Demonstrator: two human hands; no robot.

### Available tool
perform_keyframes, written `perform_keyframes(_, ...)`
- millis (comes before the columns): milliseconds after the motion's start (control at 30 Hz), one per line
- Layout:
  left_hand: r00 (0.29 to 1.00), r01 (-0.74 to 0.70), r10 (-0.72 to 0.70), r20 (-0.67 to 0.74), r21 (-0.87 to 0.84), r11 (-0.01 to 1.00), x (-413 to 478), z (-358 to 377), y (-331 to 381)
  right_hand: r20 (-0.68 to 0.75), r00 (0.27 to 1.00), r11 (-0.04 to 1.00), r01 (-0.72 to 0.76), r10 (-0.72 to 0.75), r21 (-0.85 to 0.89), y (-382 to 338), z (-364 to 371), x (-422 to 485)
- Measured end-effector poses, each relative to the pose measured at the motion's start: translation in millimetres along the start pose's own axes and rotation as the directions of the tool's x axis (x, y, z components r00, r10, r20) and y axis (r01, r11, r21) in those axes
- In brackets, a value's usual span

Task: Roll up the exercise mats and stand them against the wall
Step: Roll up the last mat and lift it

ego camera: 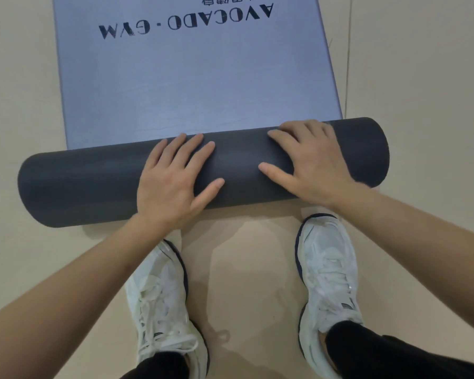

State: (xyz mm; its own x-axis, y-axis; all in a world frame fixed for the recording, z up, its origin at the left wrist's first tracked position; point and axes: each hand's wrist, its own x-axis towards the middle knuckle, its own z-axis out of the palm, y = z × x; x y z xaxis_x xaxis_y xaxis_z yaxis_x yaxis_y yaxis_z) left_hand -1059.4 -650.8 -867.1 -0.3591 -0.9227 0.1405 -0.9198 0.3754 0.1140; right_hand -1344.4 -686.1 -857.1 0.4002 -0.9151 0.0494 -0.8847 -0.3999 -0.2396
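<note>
While the white sneakers stand on the floor just behind the dark roll, the left hand and right hand lie flat and apart on its top, and they should probably push evenly forward so the exercise mat's flat grey-blue stretch winds tight and square.

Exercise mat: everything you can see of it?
The exercise mat lies on the beige floor, partly rolled. Its flat part is blue-grey, printed AVOCADO·GYM in black, upside down to the camera. The roll shows a dark grey, foam-like underside and lies crosswise just ahead of two white shoes. The left hand and right hand rest open-fingered on top of the roll.
</note>
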Motion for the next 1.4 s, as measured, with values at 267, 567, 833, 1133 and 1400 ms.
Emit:
perform_keyframes(267, 0.965, 0.105, -0.066, 0.252, -0.144, 0.984, 57, -17, -28, -0.104, 0.994, 0.976, 0.015, -0.038, -0.217, -7, 21, -16)
perform_keyframes(567, 0.991, 0.026, -0.03, -0.129, -0.029, 0.999, 52, -18, -6, -0.108, 0.994, 0.983, -0.009, -0.011, -0.182, 4, 6, 35)
perform_keyframes(833, 0.995, 0.084, -0.09, 0.039, 0.133, 0.988, 51, -3, 4, 0.152, 0.987, 0.99, -0.039, 0.06, -0.137, 13, -23, 94)
perform_keyframes(1133, 0.992, 0.089, -0.095, 0.078, 0.074, 0.993, 122, -13, -31, 0.024, 1.0, 0.986, -0.005, 0.009, -0.169, 12, -30, 100)
perform_keyframes(1400, 0.954, 0.008, -0.005, 0.301, -0.01, 1.0, 161, -25, -55, 0.165, 0.986, 0.951, 0.055, -0.004, -0.303, 28, -23, 130)
